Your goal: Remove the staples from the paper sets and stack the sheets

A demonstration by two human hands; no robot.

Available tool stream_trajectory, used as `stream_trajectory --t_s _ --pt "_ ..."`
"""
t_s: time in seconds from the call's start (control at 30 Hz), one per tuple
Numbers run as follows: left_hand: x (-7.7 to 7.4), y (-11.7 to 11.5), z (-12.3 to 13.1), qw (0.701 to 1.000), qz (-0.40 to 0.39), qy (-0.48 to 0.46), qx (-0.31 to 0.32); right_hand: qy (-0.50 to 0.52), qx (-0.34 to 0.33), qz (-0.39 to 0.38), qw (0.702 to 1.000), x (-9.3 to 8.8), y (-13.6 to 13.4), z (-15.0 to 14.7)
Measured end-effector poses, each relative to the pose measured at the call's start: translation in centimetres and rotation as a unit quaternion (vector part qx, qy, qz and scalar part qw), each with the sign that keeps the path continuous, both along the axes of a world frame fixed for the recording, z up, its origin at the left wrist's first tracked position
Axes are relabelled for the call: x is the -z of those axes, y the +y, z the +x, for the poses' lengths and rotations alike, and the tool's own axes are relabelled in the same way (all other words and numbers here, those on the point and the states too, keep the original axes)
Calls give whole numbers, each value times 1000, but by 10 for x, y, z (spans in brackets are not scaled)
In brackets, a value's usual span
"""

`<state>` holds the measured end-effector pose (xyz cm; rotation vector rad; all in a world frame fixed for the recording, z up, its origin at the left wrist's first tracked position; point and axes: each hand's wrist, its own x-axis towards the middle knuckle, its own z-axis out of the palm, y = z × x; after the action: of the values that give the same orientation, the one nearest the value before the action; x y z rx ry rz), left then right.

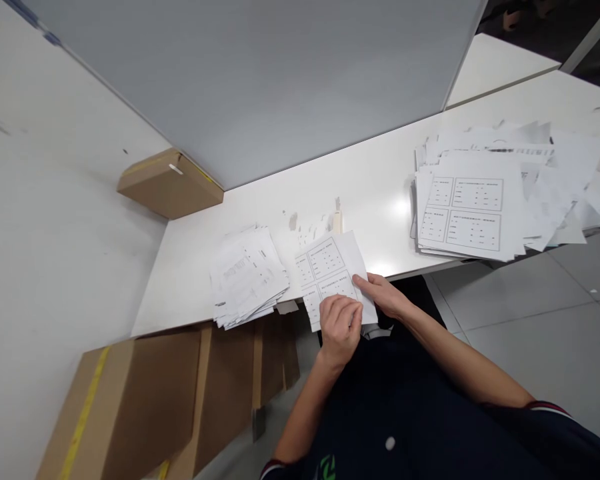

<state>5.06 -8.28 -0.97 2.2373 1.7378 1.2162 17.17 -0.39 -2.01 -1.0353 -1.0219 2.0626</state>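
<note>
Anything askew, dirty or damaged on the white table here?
Yes: dark grey smudges mar the glossy white tabletop just beyond the held white printed paper. Also, the large pile of white printed sheets on the right lies fanned at odd angles rather than squared up.

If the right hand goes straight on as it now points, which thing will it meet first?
Probably the printed sheet, which the right hand holds near its edge; depth beyond it is unclear.
</note>
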Motion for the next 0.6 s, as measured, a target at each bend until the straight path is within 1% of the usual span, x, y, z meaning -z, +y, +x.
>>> stream_trajectory --t_s 0.1,0.17,0.23,0.27,0.3,0.33,0.37,0.4,0.43,0.47,0.5,0.53,0.6 --pt "3 -4 6 999 -9 17 30 -14 1 42 999 2 -1 0" --pt "3 -6 6 997 -16 31 67 -28 -2 55 998 5 -2 1" --pt "2 -7 1 994 -24 41 100 -37 -9 62 997 8 -2 3" --pt "2 -7 -3 994 -23 36 96 -38 -13 61 997 8 -3 5" --pt "2 -7 -9 997 -15 18 69 -37 -16 59 997 9 -3 7" --pt "2 -6 -16 1000 -4 -14 17 -34 -17 57 998 8 -3 9" --pt "2 -4 -24 997 5 -61 -52 -32 -15 58 998 7 -4 12" --pt "2 -1 -32 985 10 -119 -123 -33 -13 64 997 5 -4 14" --pt "1 3 -38 967 2 -181 -178 -37 -10 76 996 1 -5 16" --pt "-1 8 -44 949 -19 -238 -208 -43 -8 95 994 -3 -5 18" --pt "-4 13 -48 933 -49 -286 -211 -49 -5 119 992 -9 -4 18" --pt "-8 19 -50 923 -77 -323 -196 -52 -3 146 988 -15 -3 18" --pt "-20 31 -50 915 -99 -360 -153 -54 8 204 977 -29 1 17"
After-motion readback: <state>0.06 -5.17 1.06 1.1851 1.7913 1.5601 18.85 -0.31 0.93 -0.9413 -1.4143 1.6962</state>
